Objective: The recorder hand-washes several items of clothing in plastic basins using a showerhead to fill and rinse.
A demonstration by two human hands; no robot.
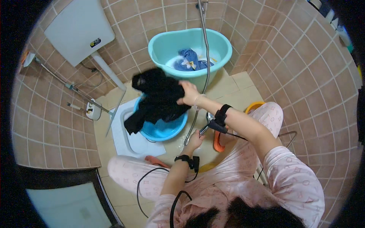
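My right hand (189, 93) grips a bunched black garment (157, 95) by its right side. The garment hangs over a blue basin (163, 131) and hides most of its inside; one dark end droops past the basin's left rim. Lower down, my left hand (195, 140) is closed around the handle of a shower head (205, 127), whose head points away from me, under my right forearm. From the wall, a metal hose (207, 53) runs down in front of a large turquoise tub (154, 47) toward my left hand. Inside the tub lies a wet blue garment (190, 62).
The blue basin stands over a white squat toilet (123, 133). A white cistern (78, 30) and its pipe (108, 70) are on the left wall. An orange slipper (218, 142) and an orange-yellow rim (254, 105) are near my legs. Cables hang from my wrist straps.
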